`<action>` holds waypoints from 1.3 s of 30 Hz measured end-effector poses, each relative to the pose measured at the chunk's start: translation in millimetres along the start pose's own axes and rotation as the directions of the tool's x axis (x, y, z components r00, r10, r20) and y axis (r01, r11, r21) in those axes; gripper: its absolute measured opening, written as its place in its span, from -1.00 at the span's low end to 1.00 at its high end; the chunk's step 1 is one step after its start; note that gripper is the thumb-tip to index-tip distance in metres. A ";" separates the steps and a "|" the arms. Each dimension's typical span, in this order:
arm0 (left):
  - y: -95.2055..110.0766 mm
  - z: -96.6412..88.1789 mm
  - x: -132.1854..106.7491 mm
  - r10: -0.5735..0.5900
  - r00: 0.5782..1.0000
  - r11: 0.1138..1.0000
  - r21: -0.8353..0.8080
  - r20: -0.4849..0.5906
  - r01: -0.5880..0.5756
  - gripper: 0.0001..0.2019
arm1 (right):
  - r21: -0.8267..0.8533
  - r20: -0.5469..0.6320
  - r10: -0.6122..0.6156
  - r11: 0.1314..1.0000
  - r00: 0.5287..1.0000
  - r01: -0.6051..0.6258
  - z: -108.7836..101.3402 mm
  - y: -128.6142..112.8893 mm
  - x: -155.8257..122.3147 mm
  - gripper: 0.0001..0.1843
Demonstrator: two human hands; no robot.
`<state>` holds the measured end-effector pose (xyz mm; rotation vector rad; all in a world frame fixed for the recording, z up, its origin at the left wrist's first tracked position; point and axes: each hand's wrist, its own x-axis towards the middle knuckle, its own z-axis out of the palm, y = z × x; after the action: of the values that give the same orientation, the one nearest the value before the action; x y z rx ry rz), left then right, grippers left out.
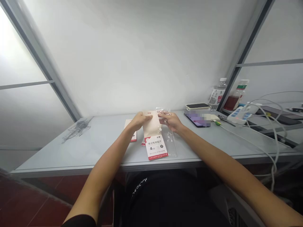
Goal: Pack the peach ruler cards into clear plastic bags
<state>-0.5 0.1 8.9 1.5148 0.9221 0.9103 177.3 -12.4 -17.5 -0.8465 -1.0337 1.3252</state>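
My left hand (139,120) is closed on the upper left edge of a ruler-set packet (156,148), its thumb lying across the pale upper part. The packet has a white printed label with red trim at its lower end, near the front of the desk. My right hand (172,121) pinches a clear plastic sleeve (171,142) along the packet's right side. Whether the packet sits inside the sleeve or beside it, I cannot tell. Another white-and-red packet (133,136) lies behind my left wrist, partly hidden. A further red edge shows under the held packet.
To the right lie a phone with a lit screen (197,119), a dark-screened phone (198,106) and a white power strip (241,114) with trailing cables. A water bottle (217,94) and a bottle of dark red liquid (236,96) stand behind them. Framed panels flank the desk (94,142).
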 end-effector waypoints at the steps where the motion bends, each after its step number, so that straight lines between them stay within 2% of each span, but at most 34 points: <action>1: -0.6 0.2 0.0 -0.005 1.000 1.000 0.020 -0.008 0.005 -0.71 | -0.002 0.018 0.004 1.000 1.000 -0.004 -0.4 0.2 0.0 -0.85; 4: -2.3 2.5 -0.9 0.017 1.000 0.997 0.069 -0.006 -0.017 -0.67 | -0.005 0.062 0.007 1.000 0.998 -0.007 -1.7 1.1 0.7 -0.82; 7: -4.5 7.5 -1.9 0.087 0.996 0.990 0.112 0.029 -0.089 -0.63 | -0.023 0.072 0.015 1.000 0.997 -0.014 -0.6 1.1 0.0 -0.78; 8: -5.5 9.5 -1.8 0.111 0.994 0.983 0.148 0.001 -0.110 -0.62 | -0.036 0.087 0.021 0.999 0.996 -0.018 0.6 0.8 -0.9 -0.77; 10: -7.8 13.1 -0.8 0.156 0.979 0.960 0.253 -0.129 -0.120 -0.59 | -0.065 0.130 0.034 0.998 0.991 -0.026 3.9 0.0 -3.2 -0.76; 12: -9.8 15.6 0.8 0.204 0.938 0.941 0.321 -0.280 -0.109 -0.53 | -0.086 0.160 0.041 0.996 0.986 -0.027 6.9 -0.7 -5.0 -0.75; 14: -10.3 16.6 1.9 0.221 0.905 0.953 0.276 -0.363 -0.122 -0.45 | -0.088 0.153 0.027 0.996 0.988 -0.014 7.5 -1.3 -4.7 -0.73; 15: -10.0 16.4 2.0 0.208 0.908 0.966 0.219 -0.363 -0.134 -0.43 | -0.078 0.137 0.011 0.997 0.991 0.000 6.5 -1.7 -3.6 -0.73; 17: -8.9 15.1 1.4 0.132 0.961 0.990 0.078 -0.244 -0.116 -0.47 | -0.045 0.068 -0.033 0.998 0.997 0.036 1.8 -3.0 0.2 -0.74; 18: -8.6 14.0 0.9 0.074 0.989 0.997 0.026 -0.126 -0.071 -0.51 | -0.027 0.022 -0.054 0.998 0.998 0.055 -1.4 -4.1 2.5 -0.75; 19: -8.6 12.8 0.4 0.018 1.000 1.000 -0.001 0.008 -0.018 -0.56 | -0.013 -0.024 -0.073 0.997 0.997 0.072 -4.7 -5.3 4.6 -0.76; 21: -10.0 10.5 0.0 -0.051 0.975 0.999 0.005 0.216 0.051 -0.64 | -0.004 -0.089 -0.095 0.995 0.991 0.095 -10.0 -8.1 7.3 -0.78; 22: -11.4 9.7 0.3 -0.055 0.966 0.998 0.017 0.253 0.052 -0.66 | -0.003 -0.101 -0.099 0.995 0.990 0.099 -11.4 -9.4 7.7 -0.79; 24: -14.3 8.9 1.9 -0.017 0.975 1.000 0.017 0.219 0.014 -0.67 | -0.001 -0.083 -0.084 0.996 0.993 0.085 -11.0 -10.7 6.2 -0.78; 27: -16.4 9.5 5.0 0.037 0.997 0.999 -0.025 0.061 -0.035 -0.67 | -0.027 0.037 -0.014 1.000 0.999 0.015 -4.3 -8.7 0.6 -0.74; 29: -15.1 10.1 5.6 0.074 0.996 0.997 -0.002 -0.044 -0.074 -0.66 | -0.075 0.092 0.020 0.997 0.996 -0.013 1.0 -5.9 -2.9 -0.73; 31: -12.1 10.4 4.4 0.123 0.986 0.991 0.075 -0.114 -0.115 -0.65 | -0.107 0.093 0.014 0.994 0.996 -0.004 4.3 -4.1 -5.0 -0.75; 36: -4.7 8.6 -1.3 0.144 0.977 0.951 0.294 -0.160 -0.092 -0.56 | -0.091 -0.010 -0.042 0.995 0.999 0.040 -0.3 -9.6 -3.4 -0.85; 39: -4.9 6.2 -1.6 0.180 0.974 0.911 0.397 -0.136 -0.113 -0.58 | -0.102 -0.039 -0.022 0.995 0.999 0.018 -5.1 -13.1 -1.0 -0.88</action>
<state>4.1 -3.3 3.2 1.8866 1.1764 1.0196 186.7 -14.2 -7.1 -0.9333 -1.0827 1.2418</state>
